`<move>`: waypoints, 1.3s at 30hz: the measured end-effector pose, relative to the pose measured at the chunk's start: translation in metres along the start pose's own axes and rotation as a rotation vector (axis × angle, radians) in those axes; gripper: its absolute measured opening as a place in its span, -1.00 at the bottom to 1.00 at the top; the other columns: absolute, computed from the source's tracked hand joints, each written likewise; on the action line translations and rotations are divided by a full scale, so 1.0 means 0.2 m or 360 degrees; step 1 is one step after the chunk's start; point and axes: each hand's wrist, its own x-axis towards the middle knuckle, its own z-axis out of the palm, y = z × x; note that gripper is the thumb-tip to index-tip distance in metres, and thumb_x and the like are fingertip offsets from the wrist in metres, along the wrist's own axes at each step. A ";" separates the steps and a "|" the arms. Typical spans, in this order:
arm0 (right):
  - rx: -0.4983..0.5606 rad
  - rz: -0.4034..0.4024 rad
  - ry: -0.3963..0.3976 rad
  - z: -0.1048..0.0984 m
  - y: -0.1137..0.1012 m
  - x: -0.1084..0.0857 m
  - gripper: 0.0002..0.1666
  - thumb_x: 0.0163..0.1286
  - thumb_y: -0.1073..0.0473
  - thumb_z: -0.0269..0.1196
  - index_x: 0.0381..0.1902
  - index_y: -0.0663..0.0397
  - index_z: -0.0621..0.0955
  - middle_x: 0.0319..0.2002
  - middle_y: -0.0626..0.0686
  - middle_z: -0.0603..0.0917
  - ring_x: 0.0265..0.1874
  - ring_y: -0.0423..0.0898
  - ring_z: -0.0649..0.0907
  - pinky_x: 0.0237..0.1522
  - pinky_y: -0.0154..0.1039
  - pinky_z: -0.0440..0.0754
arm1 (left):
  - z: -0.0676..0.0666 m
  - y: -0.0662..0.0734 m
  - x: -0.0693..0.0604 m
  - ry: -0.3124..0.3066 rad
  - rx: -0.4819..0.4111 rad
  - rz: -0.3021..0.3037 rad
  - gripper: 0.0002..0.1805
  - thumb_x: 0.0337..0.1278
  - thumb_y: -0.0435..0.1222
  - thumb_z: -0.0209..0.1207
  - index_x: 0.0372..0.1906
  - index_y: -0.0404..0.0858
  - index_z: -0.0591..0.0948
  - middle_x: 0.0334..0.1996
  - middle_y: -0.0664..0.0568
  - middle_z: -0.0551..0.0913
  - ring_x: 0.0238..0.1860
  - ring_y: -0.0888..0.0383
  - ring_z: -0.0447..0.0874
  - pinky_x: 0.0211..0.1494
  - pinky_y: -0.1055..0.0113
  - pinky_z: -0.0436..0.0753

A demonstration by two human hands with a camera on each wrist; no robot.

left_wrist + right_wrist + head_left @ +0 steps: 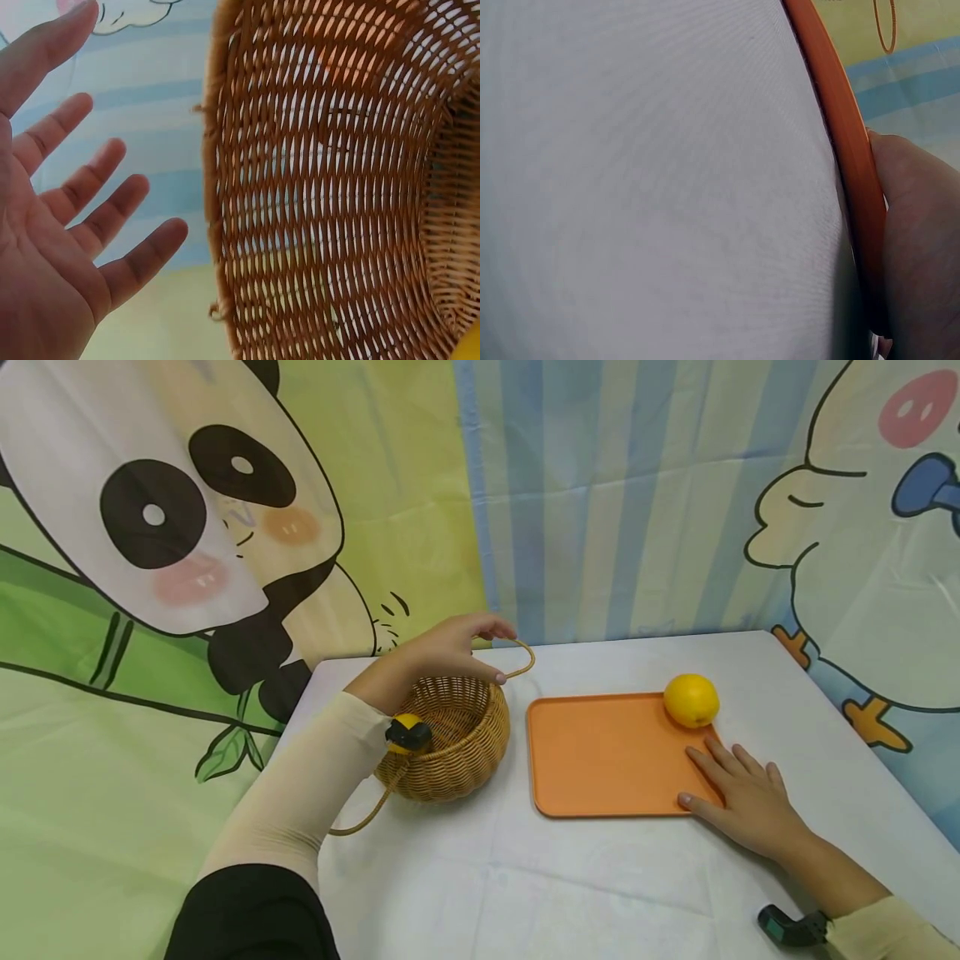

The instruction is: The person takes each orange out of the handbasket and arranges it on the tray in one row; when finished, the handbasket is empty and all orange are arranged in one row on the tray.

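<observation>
At the far left I have a panda curtain point(247, 552) hanging behind the table point(585, 893). The person's left sleeve point(288, 810), cream with a black upper part, reaches in over the table's left edge. A wicker basket point(457, 777) stands toward the table's far left corner, with one handle point(389, 788) drooping at its near left side. I catch part of a yellow thing point(469, 346) inside, cut off in the left wrist view. Above the basket's rim hangs the left hand point(442, 652), its fingers spread wide and nothing in its palm. A second loop point(533, 656) shows by its fingertips; I cannot tell whether they touch.

Right of the basket, an orange tray point(607, 756) lies flat, well in from the table's near edge. I see a yellow fruit point(692, 700) at the tray's far right corner. The right hand point(750, 802) rests across the tray's right edge, fingers splayed and thumb by the near right corner. Farthest right, a cartoon bird point(877, 610) covers the backdrop beyond the table's right edge.
</observation>
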 end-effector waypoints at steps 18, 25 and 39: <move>0.0013 0.0000 0.0006 0.00 0.00 0.00 0.12 0.46 -0.51 0.19 0.67 0.11 0.28 0.65 0.43 0.09 0.52 0.64 0.06 0.33 0.73 -0.25 | -0.08 -0.13 -0.09 -0.0232 -0.0136 -0.0169 -0.52 0.20 -0.18 0.55 0.16 -0.15 0.63 0.18 0.02 0.66 0.28 0.02 0.58 0.37 0.05 0.53; 0.0013 -0.0015 0.0021 0.00 0.01 0.00 0.12 0.47 -0.51 0.19 0.67 0.11 0.28 0.65 0.43 0.10 0.52 0.63 0.07 0.33 0.73 -0.24 | -0.10 -0.15 -0.12 -0.0413 -0.0261 -0.0266 -0.57 0.29 -0.25 0.49 0.14 -0.27 0.61 0.10 -0.10 0.67 0.14 -0.03 0.65 0.23 0.05 0.62; 0.0009 -0.0011 0.0015 0.00 0.01 0.00 0.13 0.46 -0.53 0.18 0.66 0.12 0.30 0.64 0.44 0.11 0.52 0.63 0.07 0.33 0.74 -0.25 | -0.07 -0.27 -0.14 -0.0682 -0.0192 -0.0477 -0.40 0.31 -0.14 0.46 0.35 -0.26 0.57 0.30 -0.16 0.53 0.32 -0.09 0.46 0.32 0.02 0.53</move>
